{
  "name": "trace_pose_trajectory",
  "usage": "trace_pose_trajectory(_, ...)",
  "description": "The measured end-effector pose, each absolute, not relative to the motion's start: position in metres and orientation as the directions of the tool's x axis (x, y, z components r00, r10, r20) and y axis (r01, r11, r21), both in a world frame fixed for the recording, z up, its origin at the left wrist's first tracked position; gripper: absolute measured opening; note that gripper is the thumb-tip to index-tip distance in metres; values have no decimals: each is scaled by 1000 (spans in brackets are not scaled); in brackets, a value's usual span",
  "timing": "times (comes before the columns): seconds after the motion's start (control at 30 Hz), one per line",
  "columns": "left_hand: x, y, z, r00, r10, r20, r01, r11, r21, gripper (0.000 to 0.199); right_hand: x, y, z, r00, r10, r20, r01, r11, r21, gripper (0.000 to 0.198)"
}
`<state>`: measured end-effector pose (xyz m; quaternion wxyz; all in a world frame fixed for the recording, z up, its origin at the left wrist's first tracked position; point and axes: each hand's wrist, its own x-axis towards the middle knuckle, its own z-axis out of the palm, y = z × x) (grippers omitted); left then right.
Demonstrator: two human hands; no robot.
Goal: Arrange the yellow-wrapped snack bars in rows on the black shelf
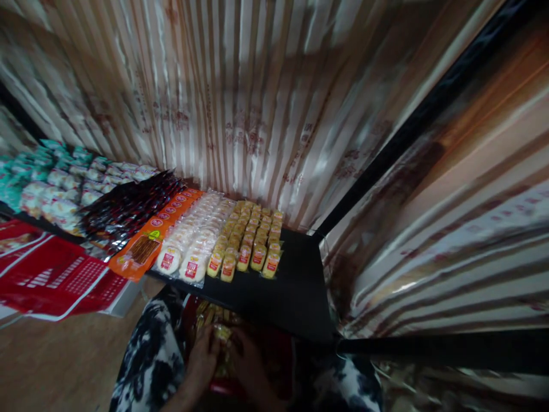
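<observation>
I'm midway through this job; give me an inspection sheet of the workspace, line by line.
Surface: black shelf, bearing rows of wrapped packs on its left and middle.
Job's things: a yellow pack between the hands; more in the red container below the shelf; yellow packs in rows above.
Clutter: white packs, orange packs, dark packs; red bag at left.
Grip: left hand and right hand either side of the pack; too dim to tell finger closure.
Cables: nothing seen that is clearly a cable.
Surroundings: striped sheeting behind, black frame bar at right.
</observation>
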<state>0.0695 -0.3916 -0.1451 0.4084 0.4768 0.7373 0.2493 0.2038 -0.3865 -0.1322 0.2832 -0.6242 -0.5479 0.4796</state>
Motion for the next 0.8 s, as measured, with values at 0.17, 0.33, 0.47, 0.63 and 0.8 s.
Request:
trace_pose_trajectory(0.17,87,-385,-112,-149,958,-244,486,286,826,36,222,-390,-114,-7,983,-185,301,-174,-938,41)
trace_pose_trajectory(0.33,113,-369,-61,0,991,-136,465,121,877,34,248,-386,-98,129,991,-31,352,-75,-933,45)
trace_pose_trajectory(0.47,145,-340,-28,87,993,-82,425,37,904,30,267,-367,-77,279,958,-59,231,-127,-965,49)
trace_pose_trajectory(0.63,198,-295,0,100,995,-3,357,-33,934,37,297,-317,-52,475,878,60,137,-6,-991,53)
trace_pose_trajectory(0.8,250,-252,3,67,995,70,344,-89,935,36,332,-249,-55,600,785,155,198,42,-979,55)
